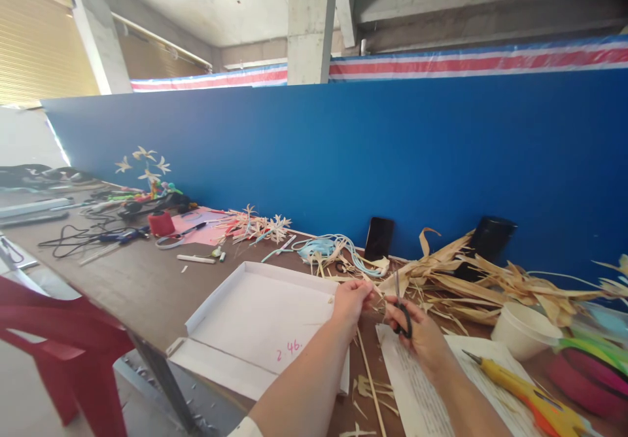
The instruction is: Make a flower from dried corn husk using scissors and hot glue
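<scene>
My right hand is closed around a pair of scissors with black handles, its blades pointing up and away from me. Just left of it, my left hand has thumb and fingers pinched together over the right edge of a shallow white box lid; what sits in the pinch is too small to make out. Dried husk leaves lie in a heap beyond both hands. Under my right forearm are printed sheets of paper, and a thin stick rests between my arms among pale scraps.
At right are a yellow glue gun and a white paper cup. A phone leans against the blue partition. Husk flowers, cords and a red spool lie leftward. A red chair stands at the table's left.
</scene>
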### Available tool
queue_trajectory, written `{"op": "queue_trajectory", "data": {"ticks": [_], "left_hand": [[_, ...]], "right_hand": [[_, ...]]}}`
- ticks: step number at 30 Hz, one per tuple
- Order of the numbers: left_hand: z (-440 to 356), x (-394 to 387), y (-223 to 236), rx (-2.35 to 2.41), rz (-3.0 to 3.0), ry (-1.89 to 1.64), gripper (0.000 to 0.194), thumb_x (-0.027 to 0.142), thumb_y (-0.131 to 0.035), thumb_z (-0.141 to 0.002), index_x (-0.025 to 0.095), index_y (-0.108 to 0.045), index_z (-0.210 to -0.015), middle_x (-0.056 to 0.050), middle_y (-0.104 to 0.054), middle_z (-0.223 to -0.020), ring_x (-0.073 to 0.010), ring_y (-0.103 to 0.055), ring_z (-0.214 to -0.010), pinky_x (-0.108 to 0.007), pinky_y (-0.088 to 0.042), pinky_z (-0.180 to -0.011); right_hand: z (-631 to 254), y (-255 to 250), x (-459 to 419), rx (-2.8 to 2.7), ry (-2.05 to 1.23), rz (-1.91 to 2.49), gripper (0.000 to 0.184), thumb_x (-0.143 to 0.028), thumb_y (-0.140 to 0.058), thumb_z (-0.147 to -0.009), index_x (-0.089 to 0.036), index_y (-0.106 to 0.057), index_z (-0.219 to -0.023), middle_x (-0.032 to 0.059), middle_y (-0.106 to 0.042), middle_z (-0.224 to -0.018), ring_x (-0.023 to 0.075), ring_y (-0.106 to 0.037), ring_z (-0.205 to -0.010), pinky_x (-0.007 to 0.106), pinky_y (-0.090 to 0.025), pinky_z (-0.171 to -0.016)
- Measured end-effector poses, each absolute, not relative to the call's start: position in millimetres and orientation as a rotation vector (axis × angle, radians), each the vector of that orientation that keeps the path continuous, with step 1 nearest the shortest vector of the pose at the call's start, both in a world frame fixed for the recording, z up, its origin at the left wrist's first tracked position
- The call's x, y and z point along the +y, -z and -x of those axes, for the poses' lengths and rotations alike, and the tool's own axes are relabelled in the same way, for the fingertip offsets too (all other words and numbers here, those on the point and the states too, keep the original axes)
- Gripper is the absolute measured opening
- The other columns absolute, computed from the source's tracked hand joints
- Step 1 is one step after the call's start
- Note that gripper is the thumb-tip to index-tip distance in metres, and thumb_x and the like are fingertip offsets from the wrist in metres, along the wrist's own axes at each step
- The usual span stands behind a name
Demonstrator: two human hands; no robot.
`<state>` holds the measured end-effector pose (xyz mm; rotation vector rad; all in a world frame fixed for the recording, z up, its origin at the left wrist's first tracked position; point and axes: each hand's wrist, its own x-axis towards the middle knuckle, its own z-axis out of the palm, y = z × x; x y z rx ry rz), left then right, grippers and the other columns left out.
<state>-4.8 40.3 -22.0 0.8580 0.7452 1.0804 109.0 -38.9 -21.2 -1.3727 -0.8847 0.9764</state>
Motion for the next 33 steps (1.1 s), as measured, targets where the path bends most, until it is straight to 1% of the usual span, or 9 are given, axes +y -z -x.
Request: {"op": "queue_trajectory", "data": {"ticks": [3, 6, 10, 16, 20, 27, 33], "left_hand": [[8.8, 44.7, 20.5, 0.739, -0.819, -1.097, 0.04, 0.044, -0.074, -0.051, 0.011, -0.06, -0.069, -0.002, -0.056, -0.06, -0.0072, -0.048, -0.054, -0.019, -0.038, -0.051], [10.4, 46.6, 19.3, 0.737, -0.793, -1.115, 0.042, 0.044, -0.074, -0.049, 0.01, -0.059, -0.069, -0.002, -0.055, -0.061, -0.0071, -0.048, -0.054, -0.018, -0.038, -0.049], [10.7, 46.9, 18.9, 0.706, -0.789, -1.124, 0.042, 0.044, -0.074, -0.05, 0.01, -0.06, -0.07, -0.003, -0.056, -0.063, -0.0073, -0.049, -0.055, -0.017, -0.036, -0.048], [10.7, 46.6, 17.7, 0.72, -0.794, -1.122, 0.039, 0.042, -0.073, -0.051, 0.01, -0.059, -0.067, -0.004, -0.057, -0.062, -0.0076, -0.049, -0.055, -0.018, -0.036, -0.049], [12.4, 45.1, 14.8, 0.73, -0.807, -1.109, 0.037, 0.041, -0.073, -0.053, 0.01, -0.058, -0.067, -0.003, -0.057, -0.062, -0.0088, -0.051, -0.056, -0.019, -0.038, -0.049], [14.0, 44.3, 13.1, 0.731, -0.809, -1.083, 0.034, 0.039, -0.073, -0.053, 0.011, -0.057, -0.066, -0.004, -0.058, -0.064, -0.0112, -0.055, -0.062, -0.02, -0.04, -0.051], [14.3, 44.0, 13.0, 0.731, -0.821, -1.085, 0.033, 0.039, -0.072, -0.055, 0.011, -0.057, -0.065, -0.003, -0.058, -0.063, -0.0102, -0.054, -0.059, -0.02, -0.04, -0.051]], "right_hand": [[-103.6, 16.3, -43.7, -0.907, -1.074, 1.397, 0.048, -0.047, -0.067, -0.065, -0.019, -0.06, -0.104, 0.0013, -0.06, -0.069, 0.0103, -0.048, -0.056, 0.016, -0.02, -0.036], [-100.1, 12.8, -46.7, -0.949, -1.123, 1.447, 0.052, -0.049, -0.067, -0.064, -0.019, -0.061, -0.106, 0.0029, -0.061, -0.069, 0.0101, -0.048, -0.054, 0.017, -0.02, -0.036], [-100.0, 13.3, -46.6, -0.995, -1.18, 1.456, 0.052, -0.049, -0.068, -0.064, -0.019, -0.062, -0.106, 0.0018, -0.058, -0.065, 0.0091, -0.046, -0.051, 0.017, -0.019, -0.035], [-100.9, 13.2, -46.0, -1.053, -1.175, 1.437, 0.046, -0.047, -0.066, -0.067, -0.018, -0.064, -0.103, -0.0007, -0.055, -0.061, 0.0078, -0.043, -0.052, 0.019, -0.023, -0.041], [-98.7, 7.1, -48.5, -1.057, -1.152, 1.45, 0.046, -0.047, -0.067, -0.067, -0.017, -0.065, -0.102, -0.0013, -0.054, -0.06, 0.0086, -0.043, -0.052, 0.021, -0.028, -0.046], [-96.7, 2.3, -49.1, -1.087, -1.091, 1.491, 0.047, -0.05, -0.068, -0.062, -0.016, -0.068, -0.095, -0.0023, -0.05, -0.054, 0.01, -0.042, -0.047, 0.023, -0.025, -0.045], [-99.1, 6.5, -47.3, -1.146, -1.044, 1.491, 0.044, -0.05, -0.067, -0.064, -0.017, -0.069, -0.092, -0.0028, -0.048, -0.05, 0.0089, -0.039, -0.045, 0.022, -0.024, -0.044]]}}
